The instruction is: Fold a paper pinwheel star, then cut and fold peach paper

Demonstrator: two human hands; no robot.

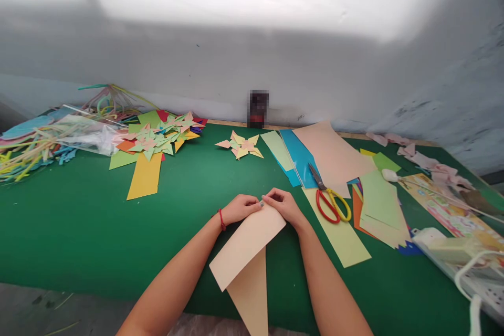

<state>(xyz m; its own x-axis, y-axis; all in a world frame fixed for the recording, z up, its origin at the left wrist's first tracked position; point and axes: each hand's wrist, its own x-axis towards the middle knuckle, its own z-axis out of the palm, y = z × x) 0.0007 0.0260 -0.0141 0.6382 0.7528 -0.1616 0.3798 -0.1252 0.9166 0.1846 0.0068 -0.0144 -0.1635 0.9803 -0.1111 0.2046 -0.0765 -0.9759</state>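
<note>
A cream paper strip (252, 241) is folded over on itself near the table's front edge, one tail angled to the left and the other hanging toward me. My left hand (244, 207) pinches its upper fold from the left, thumb on the paper. From the other side, my right hand (284, 206) closes on the same fold, its fingertips close to the left thumb. Beyond the hands lies a folded paper star (242, 145) in yellow, pink and green. To the right, scissors (328, 194) with one red and one yellow handle rest on coloured sheets.
Folded paper stars (157, 136) are piled at the back left, beside a yellow strip (145, 176) and a heap of pipe cleaners (35, 152). Paper sheets (334, 152) spread on the right. A power strip (464, 273) with white cables sits at the right edge.
</note>
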